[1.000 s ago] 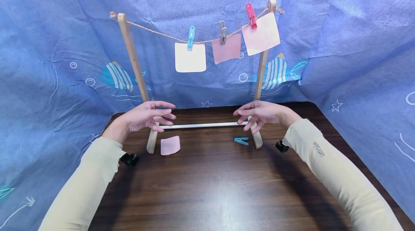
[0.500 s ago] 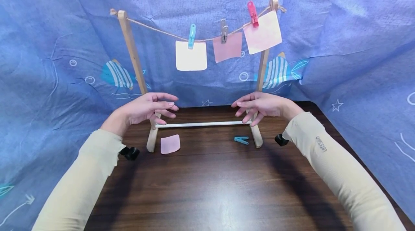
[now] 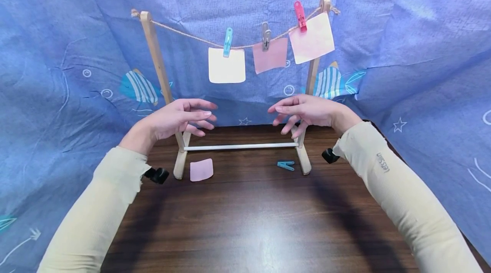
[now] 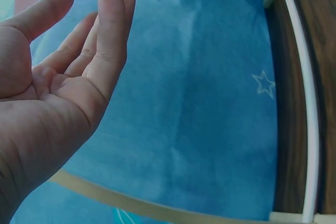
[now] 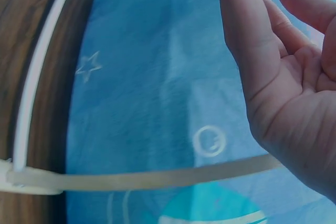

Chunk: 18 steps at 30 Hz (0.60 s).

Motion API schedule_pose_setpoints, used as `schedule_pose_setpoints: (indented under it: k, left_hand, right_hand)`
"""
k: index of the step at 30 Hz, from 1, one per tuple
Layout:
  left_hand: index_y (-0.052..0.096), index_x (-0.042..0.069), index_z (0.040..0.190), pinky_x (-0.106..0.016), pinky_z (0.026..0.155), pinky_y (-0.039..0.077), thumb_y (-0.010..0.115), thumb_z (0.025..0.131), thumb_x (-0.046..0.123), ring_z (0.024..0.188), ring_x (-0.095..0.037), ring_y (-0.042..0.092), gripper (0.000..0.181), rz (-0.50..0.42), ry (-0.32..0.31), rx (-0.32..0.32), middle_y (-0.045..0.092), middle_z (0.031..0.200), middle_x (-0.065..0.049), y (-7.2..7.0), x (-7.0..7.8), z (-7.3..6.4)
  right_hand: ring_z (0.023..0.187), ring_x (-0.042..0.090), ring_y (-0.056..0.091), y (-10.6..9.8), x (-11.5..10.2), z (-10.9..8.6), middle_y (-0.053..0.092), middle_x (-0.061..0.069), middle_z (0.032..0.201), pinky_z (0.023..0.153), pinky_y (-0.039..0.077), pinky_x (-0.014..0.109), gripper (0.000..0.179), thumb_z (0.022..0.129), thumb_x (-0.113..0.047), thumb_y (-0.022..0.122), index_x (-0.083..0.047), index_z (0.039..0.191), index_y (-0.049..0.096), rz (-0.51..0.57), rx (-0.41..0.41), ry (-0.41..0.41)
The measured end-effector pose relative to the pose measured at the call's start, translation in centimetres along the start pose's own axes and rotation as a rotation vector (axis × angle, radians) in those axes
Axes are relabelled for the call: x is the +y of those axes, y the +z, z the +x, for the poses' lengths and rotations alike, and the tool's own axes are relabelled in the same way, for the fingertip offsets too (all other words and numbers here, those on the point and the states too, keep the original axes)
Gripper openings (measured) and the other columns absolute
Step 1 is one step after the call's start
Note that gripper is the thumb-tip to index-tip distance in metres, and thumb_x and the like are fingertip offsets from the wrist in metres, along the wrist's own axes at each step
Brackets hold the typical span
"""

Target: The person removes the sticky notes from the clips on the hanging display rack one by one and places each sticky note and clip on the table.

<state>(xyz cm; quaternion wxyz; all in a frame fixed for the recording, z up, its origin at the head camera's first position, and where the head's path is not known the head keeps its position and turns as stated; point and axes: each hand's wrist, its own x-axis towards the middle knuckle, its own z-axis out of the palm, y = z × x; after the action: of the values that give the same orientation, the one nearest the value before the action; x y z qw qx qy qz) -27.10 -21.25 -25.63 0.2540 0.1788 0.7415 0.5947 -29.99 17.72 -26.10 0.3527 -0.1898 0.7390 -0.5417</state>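
My left hand (image 3: 178, 119) hovers before the rack's left post (image 3: 155, 53), fingers loosely bent and holding nothing. Opposite it, my right hand (image 3: 307, 113) is in the air by the right post, likewise holding nothing. On the twine (image 3: 184, 34) above them, a light blue clothespin (image 3: 228, 42) holds a white paper (image 3: 227, 66). A grey clothespin (image 3: 266, 36) holds a dusky pink paper (image 3: 270, 56), and a red clothespin (image 3: 300, 16) holds a pale pink paper (image 3: 313, 38). Down on the table lie a lilac-pink paper (image 3: 201, 170) and a blue clothespin (image 3: 285, 165).
A white crossbar (image 3: 241, 146) joins the rack's wooden feet (image 3: 303, 160) low over the dark wooden table (image 3: 238, 213). Blue cloth (image 3: 57, 73) with fish prints hangs behind and at both sides. A small black camera mount (image 3: 158, 175) shows below the left wrist.
Both hands have risen from near crossbar height towards the hanging papers and moved slightly closer together. The papers and clothespins stay where they were.
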Motion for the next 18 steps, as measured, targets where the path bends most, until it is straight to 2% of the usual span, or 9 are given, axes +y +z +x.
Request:
schedule_pose_setpoints:
  k: [6, 10, 13, 18]
  left_hand:
    - [0.046, 0.0, 0.148, -0.043, 0.1, 0.053, 0.06, 0.104, 0.017, 0.127, -0.035, 0.058, 0.049, 0.003, 0.07, 0.001, 0.06, 0.138, -0.018, 0.7, 1.6, -0.1]
    - [0.047, 0.002, 0.148, -0.042, 0.106, 0.049, 0.059, 0.105, 0.021, 0.132, -0.032, 0.055, 0.049, 0.044, 0.09, -0.001, 0.058, 0.142, -0.015, 1.1, 2.5, 0.0]
    - [0.046, 0.004, 0.149, -0.042, 0.106, 0.049, 0.058, 0.105, 0.025, 0.132, -0.032, 0.054, 0.051, 0.043, 0.098, -0.001, 0.058, 0.143, -0.015, 1.5, 3.0, 0.2]
    - [0.046, 0.002, 0.148, -0.045, 0.101, 0.052, 0.058, 0.105, 0.026, 0.123, -0.03, 0.062, 0.05, -0.024, 0.118, 0.034, 0.062, 0.136, -0.017, 1.9, 4.0, 0.4]
  right_hand:
    - [0.104, 0.032, 0.069, 0.6, -2.3, -0.3, 0.057, 0.017, 0.136, 0.083, 0.06, 0.052, 0.045, 0.107, -0.029, 0.054, -0.006, 0.145, 0.052, -0.002, 0.018, -0.08]
    - [0.112, 0.035, 0.066, 0.9, -3.6, -0.4, 0.06, 0.019, 0.132, 0.087, 0.059, 0.052, 0.043, 0.107, -0.027, 0.054, -0.004, 0.144, 0.053, -0.017, 0.027, -0.139]
    - [0.115, 0.036, 0.065, 1.1, -4.4, -0.5, 0.063, 0.018, 0.129, 0.089, 0.058, 0.052, 0.043, 0.107, -0.027, 0.055, -0.002, 0.143, 0.054, -0.022, 0.036, -0.184]
    - [0.117, 0.037, 0.064, 1.4, -5.9, -0.7, 0.065, 0.017, 0.128, 0.09, 0.058, 0.051, 0.043, 0.106, -0.025, 0.055, -0.001, 0.141, 0.055, -0.011, 0.045, -0.264]
